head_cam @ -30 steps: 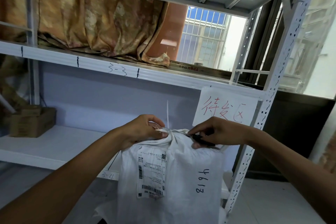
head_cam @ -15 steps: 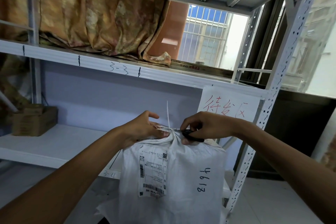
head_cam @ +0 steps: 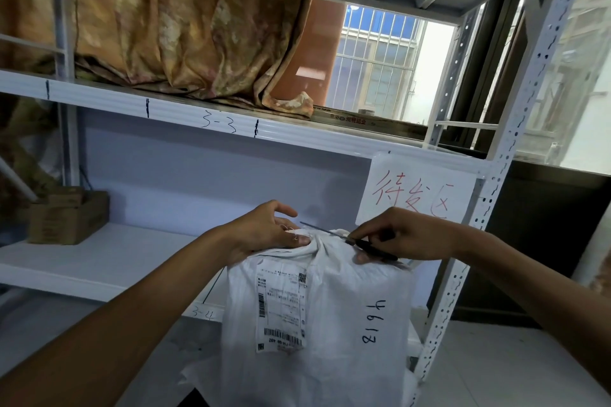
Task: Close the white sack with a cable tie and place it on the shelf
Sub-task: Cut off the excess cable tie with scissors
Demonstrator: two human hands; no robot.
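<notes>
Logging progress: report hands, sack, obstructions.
Left hand grips white sack at its bunched neck. Right hand holds scissors, blades over the neck. Cardboard box far left on shelf, apart from sack.

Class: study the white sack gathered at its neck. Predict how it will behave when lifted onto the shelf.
Probably floppy: the white sack wrinkles and bunches at the neck, where the left hand holds it. Likely bulky and fairly weighty, since its body bulges full. It should not slip easily, as frayed threads at the neck suggest coarse woven fabric.
</notes>
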